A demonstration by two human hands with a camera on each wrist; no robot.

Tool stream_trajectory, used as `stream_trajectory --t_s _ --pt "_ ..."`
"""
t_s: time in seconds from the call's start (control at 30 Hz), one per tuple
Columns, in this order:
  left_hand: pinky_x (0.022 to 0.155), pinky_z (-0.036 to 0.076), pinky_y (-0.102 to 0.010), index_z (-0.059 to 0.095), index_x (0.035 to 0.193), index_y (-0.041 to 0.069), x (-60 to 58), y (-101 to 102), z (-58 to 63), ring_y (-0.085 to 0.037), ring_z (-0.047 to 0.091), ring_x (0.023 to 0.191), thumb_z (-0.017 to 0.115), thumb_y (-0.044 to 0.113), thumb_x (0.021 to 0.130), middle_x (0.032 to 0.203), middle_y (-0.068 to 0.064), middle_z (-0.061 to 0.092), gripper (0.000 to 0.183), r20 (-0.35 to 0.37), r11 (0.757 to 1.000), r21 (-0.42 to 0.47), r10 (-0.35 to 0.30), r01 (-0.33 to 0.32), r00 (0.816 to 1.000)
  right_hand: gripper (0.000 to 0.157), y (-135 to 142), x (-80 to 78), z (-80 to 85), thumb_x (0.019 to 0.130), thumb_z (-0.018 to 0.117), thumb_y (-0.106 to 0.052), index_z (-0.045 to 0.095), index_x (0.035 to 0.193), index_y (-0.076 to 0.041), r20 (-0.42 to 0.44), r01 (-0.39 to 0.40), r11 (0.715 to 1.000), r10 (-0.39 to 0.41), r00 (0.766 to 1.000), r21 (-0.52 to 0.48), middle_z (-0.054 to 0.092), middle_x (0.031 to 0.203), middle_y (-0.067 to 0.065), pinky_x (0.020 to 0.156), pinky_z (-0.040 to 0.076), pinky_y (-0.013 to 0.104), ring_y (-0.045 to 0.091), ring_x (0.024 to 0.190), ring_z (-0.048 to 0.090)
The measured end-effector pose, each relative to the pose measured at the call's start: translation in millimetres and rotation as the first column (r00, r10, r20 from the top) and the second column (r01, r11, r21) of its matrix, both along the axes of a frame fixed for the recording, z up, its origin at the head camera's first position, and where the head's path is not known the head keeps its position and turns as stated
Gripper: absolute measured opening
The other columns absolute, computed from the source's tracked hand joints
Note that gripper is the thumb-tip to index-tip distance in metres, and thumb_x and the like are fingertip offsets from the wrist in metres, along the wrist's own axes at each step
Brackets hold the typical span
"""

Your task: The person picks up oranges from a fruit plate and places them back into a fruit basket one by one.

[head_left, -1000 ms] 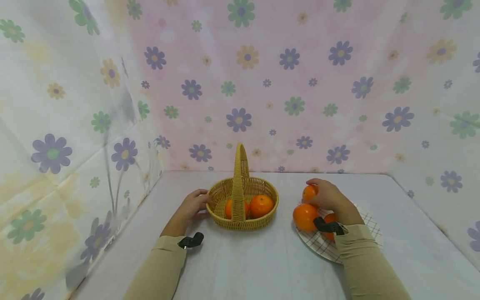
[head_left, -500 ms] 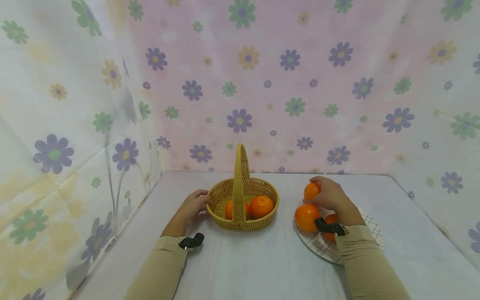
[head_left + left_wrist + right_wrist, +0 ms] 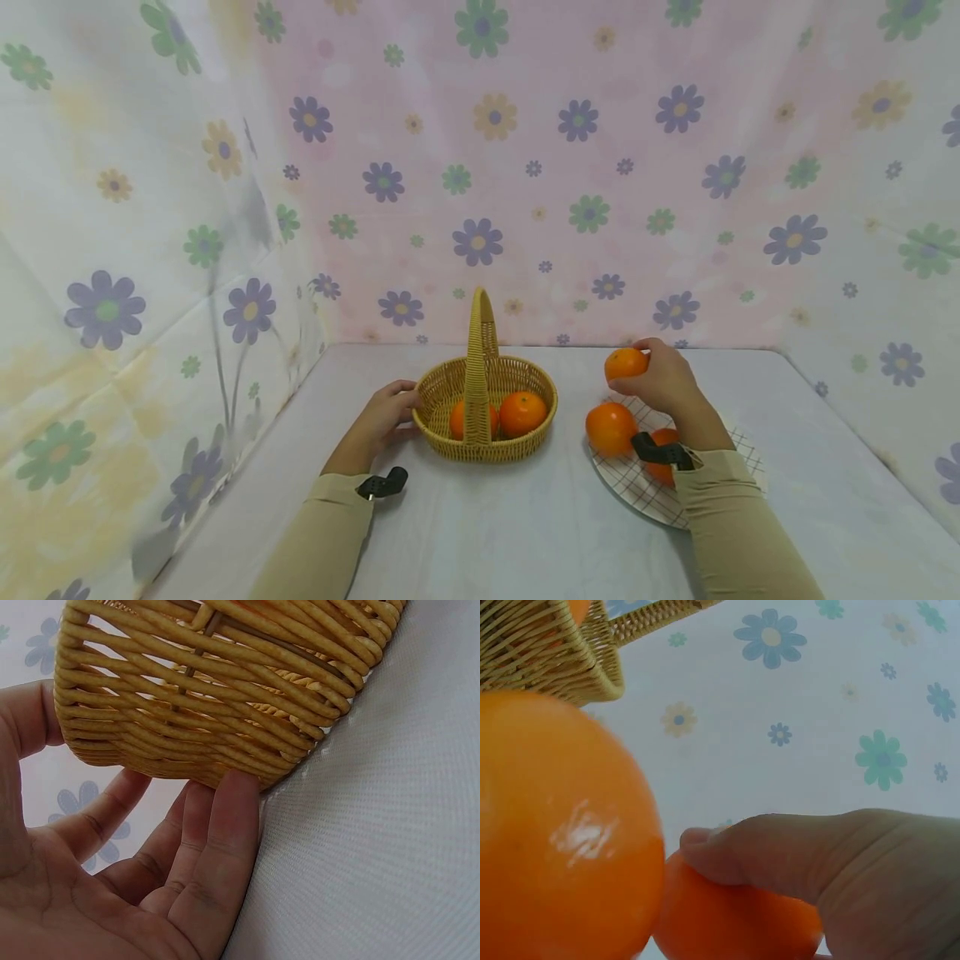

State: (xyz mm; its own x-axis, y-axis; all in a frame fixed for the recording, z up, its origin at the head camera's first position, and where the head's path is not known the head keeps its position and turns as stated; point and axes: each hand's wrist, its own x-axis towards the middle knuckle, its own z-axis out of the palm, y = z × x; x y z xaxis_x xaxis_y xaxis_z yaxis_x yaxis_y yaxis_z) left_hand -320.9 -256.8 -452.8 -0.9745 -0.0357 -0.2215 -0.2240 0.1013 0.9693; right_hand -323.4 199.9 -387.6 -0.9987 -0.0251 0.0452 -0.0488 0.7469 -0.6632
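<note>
My left hand (image 3: 382,421) holds the left side of a wicker basket (image 3: 517,450), its fingers against the woven wall (image 3: 187,705) in the left wrist view. Inside that basket lie two oranges, one (image 3: 522,413) in plain sight and another (image 3: 455,419) partly behind the handle. My right hand (image 3: 663,383) grips an orange (image 3: 626,364) above the far side of a checked plate (image 3: 637,492). On the plate sit an orange (image 3: 611,429) at the left and one (image 3: 662,471) partly hidden by the right wrist. In the right wrist view the thumb presses on the held orange (image 3: 735,919).
The basket's tall handle (image 3: 477,367) arches over its middle. A white cloth (image 3: 487,533) covers the table. Flower-printed curtains (image 3: 540,192) close off the back and both sides. Each wrist wears a black camera mount.
My right hand has raised its orange upward, away from the plate and the orange at its left. The left hand and the basket have stayed in place.
</note>
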Motion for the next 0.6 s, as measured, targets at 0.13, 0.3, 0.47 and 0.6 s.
stream_trajectory --t_s 0.13,0.3,0.47,0.6 --pt "0.086 0.063 -0.042 0.056 0.135 0.007 0.5 0.3 0.9 -0.020 0.068 0.099 0.061 0.015 0.090 0.137 -0.017 0.061 0.046 0.001 1.000 -0.005 -0.001 0.001 1.000 0.087 -2.7 3.3 6.4 0.083 0.081 -0.039 0.036 0.147 0.000 -0.007 0.012 1.000 -0.012 1.000 -0.015 0.052 0.134 0.026 0.098 0.054 0.052 0.040 0.111 0.056" --pt "0.089 0.062 -0.044 0.056 0.136 0.007 0.5 0.4 1.4 -0.021 0.068 0.102 0.061 0.016 0.091 0.140 -0.017 0.059 0.047 0.008 1.000 -0.012 0.003 -0.003 1.000 0.087 -5.6 5.5 10.1 0.079 0.084 -0.044 0.038 0.140 -0.002 -0.025 0.024 0.999 -0.025 0.999 -0.026 0.054 0.128 0.023 0.090 0.056 0.046 0.037 0.106 0.055" --pt "0.089 0.062 -0.044 0.057 0.135 0.007 1.3 1.0 1.4 -0.022 0.068 0.101 0.061 0.016 0.090 0.139 -0.018 0.060 0.046 0.010 1.000 -0.014 0.006 -0.006 1.000 0.088 -7.7 7.3 12.2 0.078 0.084 -0.053 0.039 0.135 -0.004 -0.021 0.001 1.000 -0.001 1.000 -0.023 0.055 0.122 0.020 0.084 0.057 0.040 0.034 0.102 0.056" --pt "0.088 0.063 -0.043 0.057 0.134 0.007 1.8 1.9 2.3 -0.021 0.068 0.100 0.061 0.016 0.090 0.139 -0.017 0.060 0.045 0.008 1.000 -0.013 0.009 -0.009 1.000 0.091 -8.7 8.3 14.6 0.077 0.081 -0.061 0.038 0.133 -0.005 0.000 -0.011 0.999 0.011 1.000 -0.035 0.056 0.121 0.020 0.083 0.057 0.037 0.033 0.101 0.057"
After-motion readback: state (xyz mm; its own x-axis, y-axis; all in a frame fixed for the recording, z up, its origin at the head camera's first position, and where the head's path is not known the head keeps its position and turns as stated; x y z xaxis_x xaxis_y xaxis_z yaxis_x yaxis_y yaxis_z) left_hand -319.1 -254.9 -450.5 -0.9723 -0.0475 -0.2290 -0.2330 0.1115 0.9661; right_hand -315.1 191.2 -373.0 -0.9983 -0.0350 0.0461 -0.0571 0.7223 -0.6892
